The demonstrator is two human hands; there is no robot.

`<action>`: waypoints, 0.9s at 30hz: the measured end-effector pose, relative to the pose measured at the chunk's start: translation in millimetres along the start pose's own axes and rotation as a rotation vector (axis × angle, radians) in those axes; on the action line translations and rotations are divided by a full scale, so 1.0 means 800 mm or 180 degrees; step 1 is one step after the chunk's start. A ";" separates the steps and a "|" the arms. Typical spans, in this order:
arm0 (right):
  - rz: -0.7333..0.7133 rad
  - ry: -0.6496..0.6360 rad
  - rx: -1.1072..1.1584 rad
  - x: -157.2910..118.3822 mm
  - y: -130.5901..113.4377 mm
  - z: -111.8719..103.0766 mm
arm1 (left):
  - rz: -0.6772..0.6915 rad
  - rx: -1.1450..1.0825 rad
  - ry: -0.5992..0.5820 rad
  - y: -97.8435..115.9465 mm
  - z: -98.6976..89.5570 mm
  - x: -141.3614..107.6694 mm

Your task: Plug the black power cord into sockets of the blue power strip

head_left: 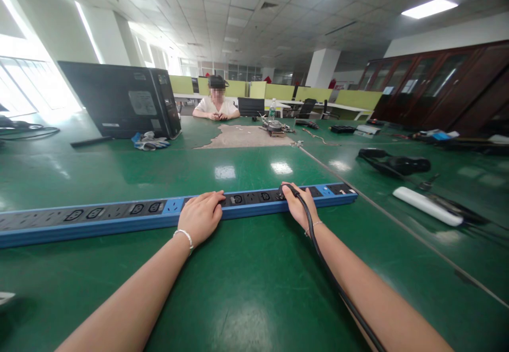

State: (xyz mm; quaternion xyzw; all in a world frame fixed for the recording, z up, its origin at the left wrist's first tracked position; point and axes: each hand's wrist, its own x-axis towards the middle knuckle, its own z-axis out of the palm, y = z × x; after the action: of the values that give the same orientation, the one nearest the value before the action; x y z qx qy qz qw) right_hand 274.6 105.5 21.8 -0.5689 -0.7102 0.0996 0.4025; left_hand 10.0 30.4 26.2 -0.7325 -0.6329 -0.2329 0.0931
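Note:
A long blue power strip [199, 207] with black sockets lies across the green table. My left hand [201, 215] rests over its middle, fingers across the top and thumb along the near side, holding it. Towards the right end of the strip, my right hand [297, 206] is closed around a black power plug [281, 192] at the socket face. From that plug a black cord [314, 235] runs back over my right wrist and along the forearm. My fingers hide how far the plug sits in the socket.
A black computer case [119, 100] stands at the back left, with gloves [150, 141] beside it. Across the table sits a person [217, 105]. To the right lie a white bar-shaped object [427, 206] and a black object with a cable [397, 162].

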 end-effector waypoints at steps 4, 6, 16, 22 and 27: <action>-0.0115 -0.0020 -0.0125 -0.002 0.000 0.004 | -0.0027 0.0004 0.0001 0.001 0.000 0.000; -0.0149 -0.0041 -0.0161 -0.003 -0.001 0.007 | -0.0026 0.0017 -0.0010 0.001 0.000 0.000; 0.0075 -0.0132 -0.0372 -0.003 -0.018 0.010 | -0.0035 0.0010 -0.0001 0.002 0.000 0.001; 0.0129 -0.0053 -0.0460 -0.004 -0.029 0.007 | -0.0003 0.0024 0.0001 0.002 -0.001 0.001; 0.0130 -0.0003 -0.0443 -0.005 -0.030 0.004 | 0.0005 0.0019 -0.0003 0.002 0.000 0.001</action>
State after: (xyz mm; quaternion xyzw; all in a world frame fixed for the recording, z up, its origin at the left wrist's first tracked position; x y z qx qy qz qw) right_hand 254.7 95.3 32.3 -0.6099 -0.7038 0.0584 0.3596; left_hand 11.7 30.6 27.1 -0.7328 -0.6331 -0.2306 0.0952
